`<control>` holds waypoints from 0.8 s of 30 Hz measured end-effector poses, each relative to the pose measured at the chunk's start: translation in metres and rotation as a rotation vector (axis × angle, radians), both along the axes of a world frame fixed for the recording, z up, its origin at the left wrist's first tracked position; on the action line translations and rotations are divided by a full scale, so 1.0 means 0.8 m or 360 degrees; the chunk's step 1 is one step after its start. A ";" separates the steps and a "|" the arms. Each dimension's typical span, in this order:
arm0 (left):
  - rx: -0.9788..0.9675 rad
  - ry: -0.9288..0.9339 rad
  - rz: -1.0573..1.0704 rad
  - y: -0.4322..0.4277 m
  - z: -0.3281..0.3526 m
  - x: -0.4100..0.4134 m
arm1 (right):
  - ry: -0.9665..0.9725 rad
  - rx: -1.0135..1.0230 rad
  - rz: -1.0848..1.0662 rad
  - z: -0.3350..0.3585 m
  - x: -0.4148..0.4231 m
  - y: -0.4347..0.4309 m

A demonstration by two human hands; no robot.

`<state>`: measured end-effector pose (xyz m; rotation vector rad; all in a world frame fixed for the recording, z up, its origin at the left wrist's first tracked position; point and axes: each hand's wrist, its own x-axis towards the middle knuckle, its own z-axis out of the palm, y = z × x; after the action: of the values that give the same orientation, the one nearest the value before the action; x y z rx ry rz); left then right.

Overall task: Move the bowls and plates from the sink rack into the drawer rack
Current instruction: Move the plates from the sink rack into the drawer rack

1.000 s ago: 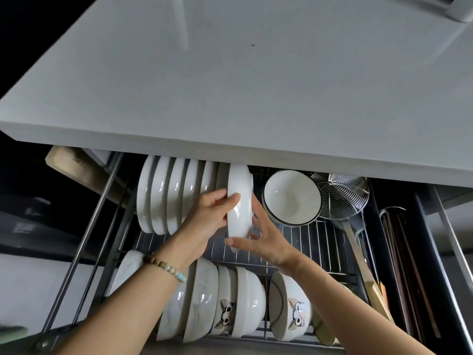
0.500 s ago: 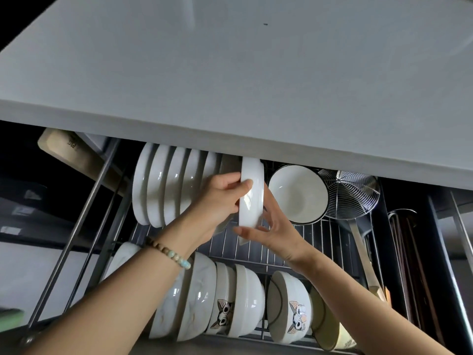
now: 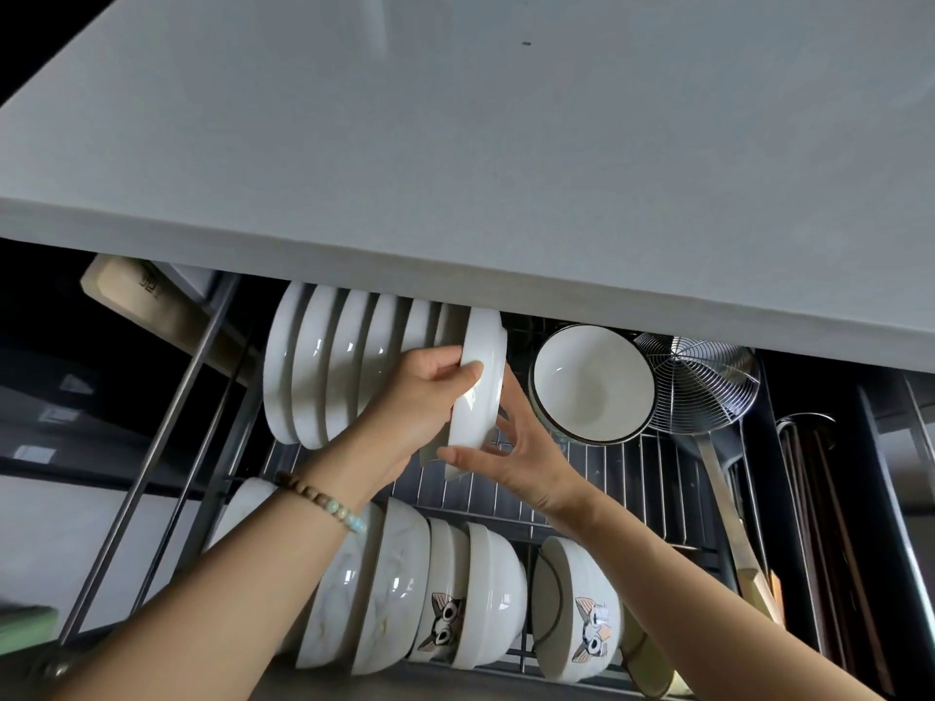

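1. Head view looked down past the grey table (image 3: 455, 144) edge into the pulled-out drawer rack (image 3: 597, 478), a wire grid on dark rails.
2. I saw the left hand (image 3: 410, 412) clenched on a white plate (image 3: 480, 382), its fingers (image 3: 463, 371) wrapped over the near face and the thumb hidden behind.
3. The right hand (image 3: 521, 457) supported the same plate from below, with its thumb under the lower rim and its other fingers against the far side, so both hands were grasping it.
4. The plate stood on edge, nearly upright, just right of the row of white plates (image 3: 324, 376) already slotted in the back left of the rack; whether its lower rim touched the wires I could not tell.
5. A white bowl (image 3: 594, 382) with a dark rim leaned on its side to the right of the held plate, and a wire skimmer (image 3: 700, 382) lay just beyond that.
6. Along the front of the rack stood a row of bowls (image 3: 430, 589) on edge, two of them bearing a cat face.
7. A beaded bracelet (image 3: 324, 503) circled the left wrist.
8. A wooden board (image 3: 152, 306) sat at the far left, under the table edge.
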<state>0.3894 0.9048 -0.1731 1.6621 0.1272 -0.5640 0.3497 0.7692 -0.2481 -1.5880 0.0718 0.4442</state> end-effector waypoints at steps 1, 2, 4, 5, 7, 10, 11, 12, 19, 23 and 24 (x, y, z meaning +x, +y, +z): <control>0.0011 -0.0012 0.0009 0.000 -0.004 0.000 | 0.0005 0.0007 0.0002 -0.003 0.001 0.001; 0.0021 -0.0023 0.0019 -0.001 -0.007 0.000 | 0.0005 0.0008 0.0001 -0.006 0.003 0.001; 0.0043 -0.0046 0.0033 -0.002 -0.012 0.001 | 0.0001 0.0000 -0.0004 -0.013 0.007 0.000; 0.0052 -0.0060 0.0029 -0.002 -0.014 0.002 | 0.0002 -0.0010 -0.0001 -0.015 0.009 0.000; 0.0054 -0.0093 0.0014 -0.003 -0.018 0.003 | -0.0001 -0.0033 0.0011 -0.018 0.012 -0.002; 0.0083 -0.0151 0.0013 -0.006 -0.020 0.003 | -0.0025 -0.0053 0.0023 -0.021 0.017 -0.007; 0.0115 -0.0172 0.0011 -0.007 -0.020 0.003 | -0.0026 -0.0048 0.0023 -0.021 0.019 -0.008; 0.0150 -0.0191 0.0010 -0.008 -0.020 0.004 | -0.0025 -0.0045 0.0024 -0.022 0.020 -0.009; 0.0500 -0.0329 0.0020 -0.010 -0.021 0.006 | -0.0055 -0.0091 0.0038 -0.026 0.022 -0.010; 0.0807 -0.0488 0.0039 -0.007 -0.016 0.005 | -0.0044 -0.0135 0.0070 -0.021 0.022 -0.011; 0.0868 -0.0539 0.0039 -0.005 -0.013 0.004 | -0.0034 -0.0151 0.0083 -0.018 0.022 -0.012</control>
<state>0.3929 0.9009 -0.1837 2.2591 0.0541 -0.2269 0.3672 0.7595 -0.2625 -1.6909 0.0352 0.4701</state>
